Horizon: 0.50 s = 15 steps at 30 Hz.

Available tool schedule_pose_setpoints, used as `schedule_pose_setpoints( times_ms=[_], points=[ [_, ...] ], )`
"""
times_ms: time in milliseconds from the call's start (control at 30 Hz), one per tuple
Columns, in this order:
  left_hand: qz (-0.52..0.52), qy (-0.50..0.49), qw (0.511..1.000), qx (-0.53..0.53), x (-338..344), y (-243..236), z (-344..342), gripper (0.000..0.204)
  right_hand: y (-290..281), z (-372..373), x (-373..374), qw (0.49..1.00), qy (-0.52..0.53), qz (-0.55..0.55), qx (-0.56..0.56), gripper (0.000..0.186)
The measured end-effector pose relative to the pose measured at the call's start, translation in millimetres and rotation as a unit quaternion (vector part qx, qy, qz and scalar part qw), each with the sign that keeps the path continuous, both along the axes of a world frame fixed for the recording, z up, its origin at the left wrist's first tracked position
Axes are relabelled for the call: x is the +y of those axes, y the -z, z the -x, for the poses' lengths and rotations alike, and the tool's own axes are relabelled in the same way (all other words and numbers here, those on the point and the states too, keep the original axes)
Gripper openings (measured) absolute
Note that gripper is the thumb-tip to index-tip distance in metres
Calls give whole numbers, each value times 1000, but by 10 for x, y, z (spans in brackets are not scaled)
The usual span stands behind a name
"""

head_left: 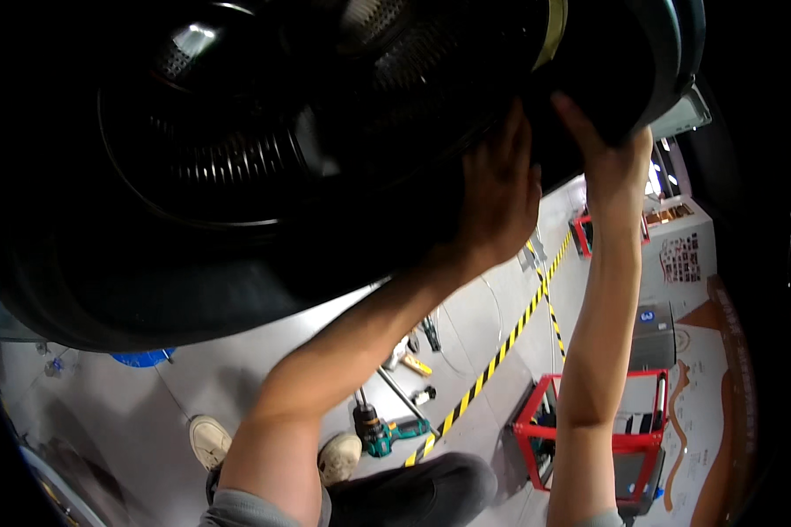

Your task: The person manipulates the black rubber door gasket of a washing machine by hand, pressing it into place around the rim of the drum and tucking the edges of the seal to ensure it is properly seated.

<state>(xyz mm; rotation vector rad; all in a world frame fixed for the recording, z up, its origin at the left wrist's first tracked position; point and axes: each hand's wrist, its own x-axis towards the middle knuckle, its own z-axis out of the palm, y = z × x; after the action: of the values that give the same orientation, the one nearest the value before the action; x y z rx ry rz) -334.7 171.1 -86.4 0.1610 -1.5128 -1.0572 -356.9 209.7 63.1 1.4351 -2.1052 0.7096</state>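
Observation:
Overhead is a large dark machine housing (176, 294) with an oval opening; shiny slotted and perforated metal shows inside, much of it lost in shadow. My left hand (501, 193) reaches up to its underside, fingers stretched out and lying against the dark surface beside the opening; the fingertips fade into shadow. To the right, my right hand (620, 162) is at the housing's curved outer rim (668, 53). One digit points up along the inner side, while the other fingers are mostly hidden behind the edge. Neither hand shows a loose object.
A teal and black power drill (391, 430) lies on the floor near my shoes (338, 458). Close by are a yellow-handled tool (416, 364) and a metal bar (402, 393). Yellow-black tape (492, 364) crosses the floor. A red-framed cart (536, 430) stands at right, near a printed wall.

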Motion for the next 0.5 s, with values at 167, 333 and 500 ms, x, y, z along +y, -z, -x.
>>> schedule_pose_setpoints(
  times_ms=[167,333,500],
  points=[
    [11,-33,999,17,4,86,30,62,-4,80,-38,982,-141,38,-118,26],
    [-35,8,996,77,-93,64,46,64,-238,318,23,979,-109,-79,-151,22],
    [-115,93,977,152,-142,-25,-67,80,-135,209,-14,970,-131,-36,-199,27]
  ],
)
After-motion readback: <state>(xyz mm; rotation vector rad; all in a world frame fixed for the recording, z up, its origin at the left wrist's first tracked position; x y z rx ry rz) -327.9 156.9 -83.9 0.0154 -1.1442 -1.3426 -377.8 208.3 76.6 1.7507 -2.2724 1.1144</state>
